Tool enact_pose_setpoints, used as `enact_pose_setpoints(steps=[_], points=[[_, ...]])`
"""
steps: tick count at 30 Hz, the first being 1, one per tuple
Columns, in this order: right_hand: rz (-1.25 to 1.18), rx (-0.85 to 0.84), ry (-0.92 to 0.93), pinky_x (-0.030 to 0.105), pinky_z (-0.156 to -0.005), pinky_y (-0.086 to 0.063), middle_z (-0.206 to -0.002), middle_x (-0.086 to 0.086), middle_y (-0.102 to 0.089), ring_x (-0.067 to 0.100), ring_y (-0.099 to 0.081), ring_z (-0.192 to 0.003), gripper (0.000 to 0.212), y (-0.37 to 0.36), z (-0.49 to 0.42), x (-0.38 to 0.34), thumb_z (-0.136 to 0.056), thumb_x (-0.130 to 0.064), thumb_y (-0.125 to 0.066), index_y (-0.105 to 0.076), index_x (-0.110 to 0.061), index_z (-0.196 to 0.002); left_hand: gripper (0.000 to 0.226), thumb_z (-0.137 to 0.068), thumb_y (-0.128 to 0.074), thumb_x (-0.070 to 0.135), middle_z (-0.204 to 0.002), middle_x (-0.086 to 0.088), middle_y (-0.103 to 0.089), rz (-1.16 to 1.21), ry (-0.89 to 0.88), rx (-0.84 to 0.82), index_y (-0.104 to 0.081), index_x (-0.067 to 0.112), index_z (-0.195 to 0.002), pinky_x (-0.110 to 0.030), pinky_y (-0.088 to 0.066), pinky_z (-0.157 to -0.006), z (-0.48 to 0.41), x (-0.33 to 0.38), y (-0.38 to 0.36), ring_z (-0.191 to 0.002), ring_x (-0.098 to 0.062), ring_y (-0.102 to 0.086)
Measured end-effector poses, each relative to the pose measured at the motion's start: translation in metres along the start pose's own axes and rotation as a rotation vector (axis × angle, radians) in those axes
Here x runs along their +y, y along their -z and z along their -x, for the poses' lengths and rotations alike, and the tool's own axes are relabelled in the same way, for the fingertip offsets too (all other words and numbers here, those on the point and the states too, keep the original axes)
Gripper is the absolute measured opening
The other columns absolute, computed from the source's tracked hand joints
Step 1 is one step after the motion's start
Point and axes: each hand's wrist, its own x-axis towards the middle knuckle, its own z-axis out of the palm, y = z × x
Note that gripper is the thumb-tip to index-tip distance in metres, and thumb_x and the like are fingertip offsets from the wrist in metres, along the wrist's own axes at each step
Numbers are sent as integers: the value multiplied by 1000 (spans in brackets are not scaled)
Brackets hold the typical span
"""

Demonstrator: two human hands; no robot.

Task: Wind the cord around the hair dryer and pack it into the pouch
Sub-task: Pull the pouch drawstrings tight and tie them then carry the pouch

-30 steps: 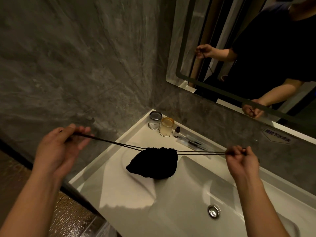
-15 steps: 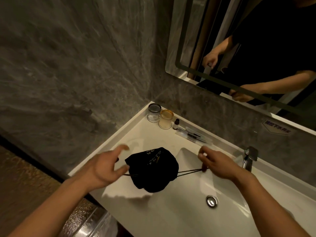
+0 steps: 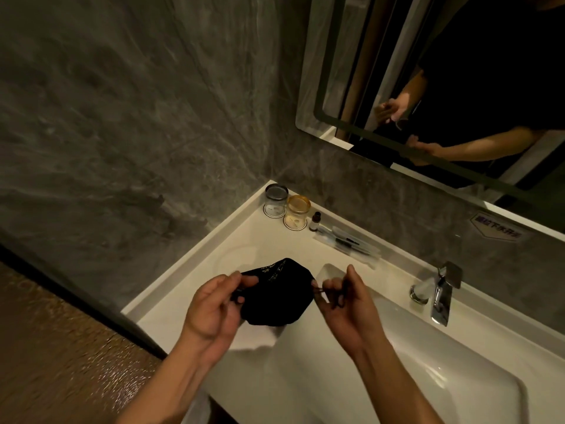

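The black pouch (image 3: pixel 275 293) sits bunched and closed on the white worktop (image 3: pixel 195 280), at the left edge of the sink basin (image 3: pixel 428 362), with pale lettering showing on its upper face. The left hand (image 3: pixel 211 307) pinches the pouch's left side between thumb and fingertips. The right hand (image 3: pixel 342 301) is closed on the thin drawstring (image 3: pixel 318 290) just beside the pouch's right edge. Half a second ago the right hand held the drawstring out well clear of the pouch and the left hand was only reaching in, fingers spread; now both hands are drawn in against it and hardly any string shows. Behind the pouch stand two lidded jars (image 3: pixel 287 206), a small dark bottle (image 3: pixel 315 221) and wrapped toiletries (image 3: pixel 348 243); the faucet (image 3: pixel 440 295) is off to the right.
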Motion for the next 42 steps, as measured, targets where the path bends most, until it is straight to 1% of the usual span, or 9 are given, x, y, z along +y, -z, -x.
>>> enact_pose_setpoints(steps=[2,5,13,19,24,28,30,35,42], points=[[-121,44,-59,28,-59,-49,-51,0,-32,14,-37,-45,36,-2,3,10,-97,-27,-60,-50,-17,-64,43,-86,-61,18,-53,-8,-48,3,11,-14,-43,16,-47,-31,-40,-56,1,-4,-2,-57,-23,-49],[141,73,-47,25,-41,-20,-53,-2,-21,12,-16,-47,38,2,6,9,-100,-24,-57,-40,-21,-66,47,-82,-72,27,-48,-4,-33,-297,-62,-8,-37,18,-51,-30,-31,-50,6,-7,7,-50,-19,-34],[746,184,-38,27,-45,-15,-59,1,-23,14,-18,-48,39,29,5,36,-100,-24,-57,-33,-21,-70,42,-92,-65,12,-45,-1,-45,-843,32,88,-44,18,-56,-30,-39,-53,16,-29,43,-45,-17,-40],[1115,388,-159,33,-62,-44,-91,5,-60,18,-58,-75,50,36,-3,88,-94,-57,-51,-44,-8,-103,20,-91,-63,29,-87,3,-62,-1156,221,138,-50,18,-103,-29,-43,-65,3,-85,57,-82,-18,-62],[1044,513,-78,34,-81,-52,-124,17,-57,26,-63,-102,74,39,-10,120,-89,-60,-61,-31,-2,-124,44,-90,-65,33,-108,-22,-66,-1126,283,270,-41,2,-110,-35,-48,-76,-11,-108,55,-99,-39,-64],[995,611,-70,53,-114,-37,-160,22,-27,41,-38,-142,108,33,-16,138,-82,-73,-58,-17,-5,-156,46,-89,-69,27,-109,-22,-64,-1007,231,355,-33,3,-106,-29,-47,-63,-13,-116,43,-86,-29,-61],[1121,642,-73,54,-114,-33,-157,21,-30,42,-34,-143,106,29,-19,144,-81,-79,-51,-22,-10,-156,56,-88,-70,22,-113,-15,-62,-922,193,359,-30,2,-123,-18,-44,-60,-15,-118,43,-85,-22,-58],[1124,642,-27,53,-112,-38,-148,20,-46,41,-44,-135,107,30,-28,153,-74,-88,-46,-22,-23,-155,83,-86,-67,44,-128,-16,-60,-953,165,468,-14,18,-145,-39,-51,-81,-25,-119,55,-103,-37,-66],[992,493,56,37,-97,-48,-140,2,-58,22,-61,-118,68,35,-31,153,-97,-64,-39,-28,-25,-152,80,-78,-43,77,-111,-18,-52,-1322,179,464,-51,5,-112,-49,-50,-86,-45,-129,57,-103,-40,-55]])
